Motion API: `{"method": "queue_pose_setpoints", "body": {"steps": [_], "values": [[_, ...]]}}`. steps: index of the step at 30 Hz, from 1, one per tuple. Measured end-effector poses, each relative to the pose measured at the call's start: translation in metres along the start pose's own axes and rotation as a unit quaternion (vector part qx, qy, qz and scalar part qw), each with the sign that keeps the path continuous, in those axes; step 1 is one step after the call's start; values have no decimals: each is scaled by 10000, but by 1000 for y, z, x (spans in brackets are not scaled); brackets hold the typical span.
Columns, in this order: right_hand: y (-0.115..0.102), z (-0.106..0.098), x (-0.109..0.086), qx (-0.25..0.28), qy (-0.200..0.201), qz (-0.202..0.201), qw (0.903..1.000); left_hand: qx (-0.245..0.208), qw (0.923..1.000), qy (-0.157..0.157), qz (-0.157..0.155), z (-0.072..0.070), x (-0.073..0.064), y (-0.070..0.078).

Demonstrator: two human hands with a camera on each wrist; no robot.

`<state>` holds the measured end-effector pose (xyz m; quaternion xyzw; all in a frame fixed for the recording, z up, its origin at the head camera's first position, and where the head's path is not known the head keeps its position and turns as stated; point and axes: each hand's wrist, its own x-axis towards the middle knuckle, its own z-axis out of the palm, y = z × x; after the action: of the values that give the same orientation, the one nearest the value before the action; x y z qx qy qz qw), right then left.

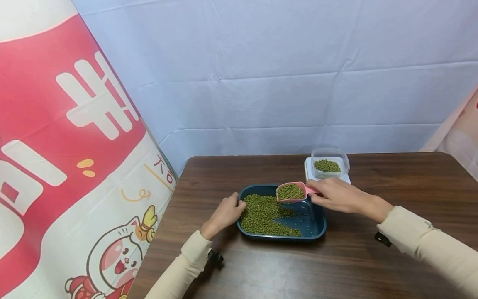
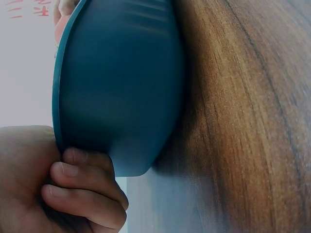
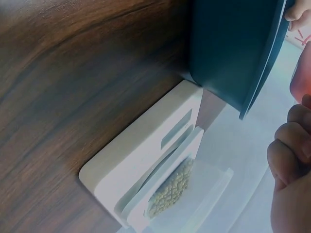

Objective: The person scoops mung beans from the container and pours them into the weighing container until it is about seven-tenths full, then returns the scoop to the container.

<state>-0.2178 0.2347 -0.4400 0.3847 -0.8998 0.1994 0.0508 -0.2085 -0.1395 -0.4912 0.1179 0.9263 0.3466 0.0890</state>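
Observation:
A dark blue tray on the table holds green mung beans, heaped toward its left side. My left hand grips the tray's left rim; in the left wrist view its fingers curl against the outer wall. With my right hand I hold a pink scoop by its handle, and the scoop is loaded with beans above the tray's right part. Behind that hand, a clear plastic container with some beans in it stands on a white kitchen scale.
Everything stands on a dark wooden table. A pale cloth backdrop hangs behind the far edge. On the left is a red and white printed banner. The scale sits close behind the tray's right end.

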Motion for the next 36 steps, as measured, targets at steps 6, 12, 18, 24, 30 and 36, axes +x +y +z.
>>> {"method": "queue_pose_setpoints", "body": {"steps": [6, 12, 18, 24, 30, 36], "values": [[2, -6, -5, -123, 198, -9, 9997, -42, 10000, -21, -15, 0, -1, 0], [6, -13, -9, -129, 301, 82, 9994, -42, 9999, -80, -56, 0, -2, 0], [12, -21, -17, -237, 332, 217, 9989, -54, 9999, -94, -23, 0, -1, -1], [19, -27, -27, -404, 317, 486, 9975, -39, 10000, -68, -40, 0, -1, 0], [26, -30, -35, -471, 495, 563, 9961, -50, 10000, -50, -39, -1, -1, 1], [32, -34, -37, -525, 638, 566, 9950, -104, 9999, -65, -40, -1, -1, 2]]}}
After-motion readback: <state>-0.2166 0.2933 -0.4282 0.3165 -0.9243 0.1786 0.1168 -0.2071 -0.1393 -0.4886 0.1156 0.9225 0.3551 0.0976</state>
